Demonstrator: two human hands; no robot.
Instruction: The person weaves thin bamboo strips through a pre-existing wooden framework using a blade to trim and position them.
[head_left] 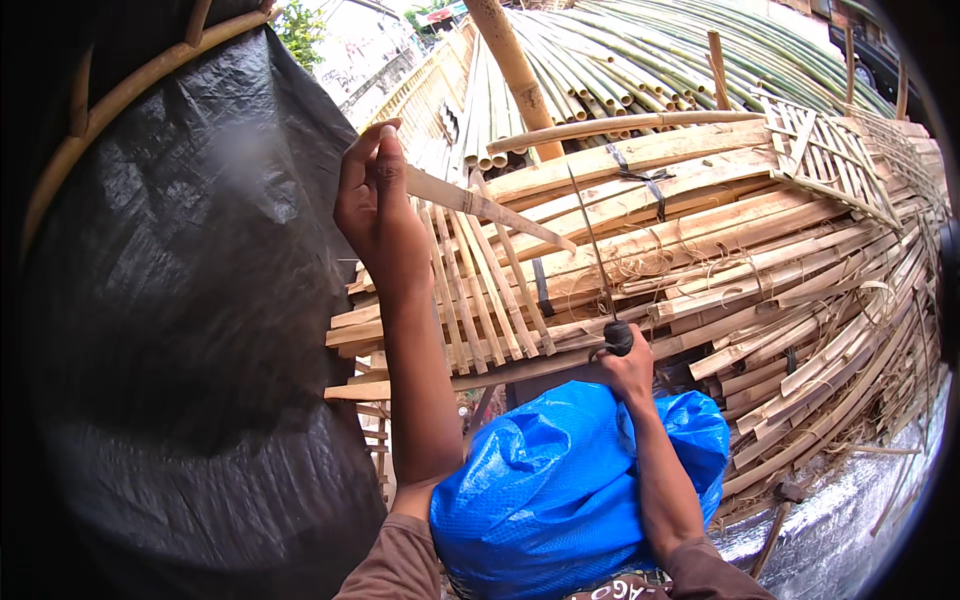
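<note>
My left hand (382, 205) is raised at the left, its fingers closed on one end of a flat bamboo strip (485, 207). The strip slants down to the right, and its far end reaches close to the knife blade. In front of my lap, my right hand (632, 368) grips the black-wrapped handle (618, 338) of a long, thin-bladed knife (592, 235). Its blade points up and away, over the stacked bamboo. Several narrow bamboo strips (470, 290) lie side by side across the stack, just right of my left forearm.
Split bamboo (700, 240) is piled ahead and to the right, with curled shavings on it. A blue plastic sheet (540, 480) covers my lap. Black sheeting (200, 330) hangs at the left. Green bamboo poles (640, 70) lie behind an upright post (515, 75). A hammer-like tool (780, 515) lies lower right.
</note>
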